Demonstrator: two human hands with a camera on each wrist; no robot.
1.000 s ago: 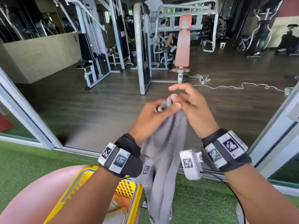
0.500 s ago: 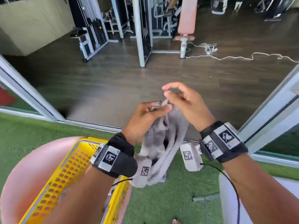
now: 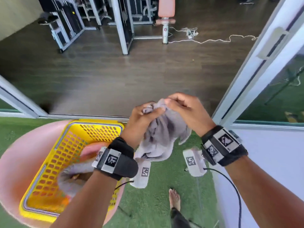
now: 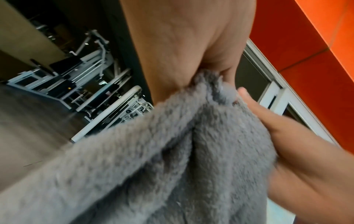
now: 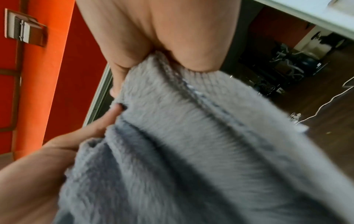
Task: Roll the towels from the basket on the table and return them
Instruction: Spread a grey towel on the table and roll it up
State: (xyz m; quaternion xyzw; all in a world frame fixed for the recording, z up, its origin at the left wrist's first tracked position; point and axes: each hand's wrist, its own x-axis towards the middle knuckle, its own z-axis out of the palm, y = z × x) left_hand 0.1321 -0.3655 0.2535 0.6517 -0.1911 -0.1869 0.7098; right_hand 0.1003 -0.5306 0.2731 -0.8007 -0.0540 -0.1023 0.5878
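Both hands hold one fluffy grey towel [image 3: 162,135] in the air at chest height. My left hand [image 3: 144,117] grips its bunched top edge, and my right hand [image 3: 182,106] pinches the same edge just to the right. The cloth hangs crumpled below them. Close up, the left wrist view shows the grey towel [image 4: 172,159] filling the picture, and the right wrist view shows the towel [image 5: 191,144] with its stitched hem. At lower left a yellow perforated basket [image 3: 69,142] sits on a pink round surface [image 3: 18,165], with another grey towel [image 3: 74,176] and a pink cloth inside.
Green artificial turf [image 3: 158,195] covers the floor below, and a bare foot [image 3: 174,199] stands on it. A white table edge [image 3: 269,162] lies at the right. Ahead, a sliding door frame [image 3: 256,63] opens onto a dark wood gym floor with weight machines and a white cable.
The view has tilted down, bringing the basket fully into sight. The towel, which hung long, is now bunched up shorter between the hands, and my right fingers have curled onto its edge.
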